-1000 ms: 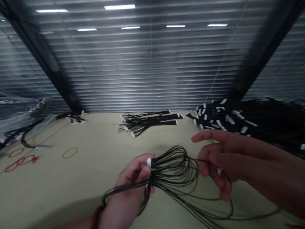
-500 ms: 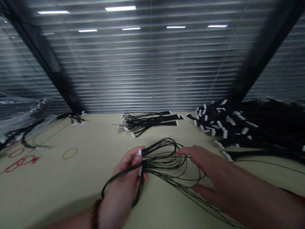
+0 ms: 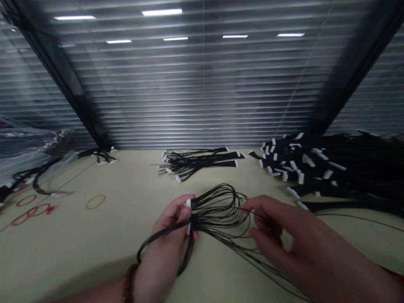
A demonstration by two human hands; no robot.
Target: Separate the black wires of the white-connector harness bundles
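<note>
My left hand pinches white connectors between thumb and fingers, and a bundle of thin black wires fans out from them to the right. Some wires loop back around the hand, and others trail towards the bottom of the view. My right hand hovers at the right of the loops, fingers apart, its fingertips among or right beside the wires. A beaded bracelet circles my left wrist.
A pale green tabletop carries a large heap of black, white-ended cables at right, a smaller bundle at back centre and a few cables at back left. Plastic sheeting lies far left. Window blinds stand behind.
My right hand has moved left and lower, from above the wires to beside the loops. My left hand has turned the connectors, and the bundle sits slightly higher and further left.
</note>
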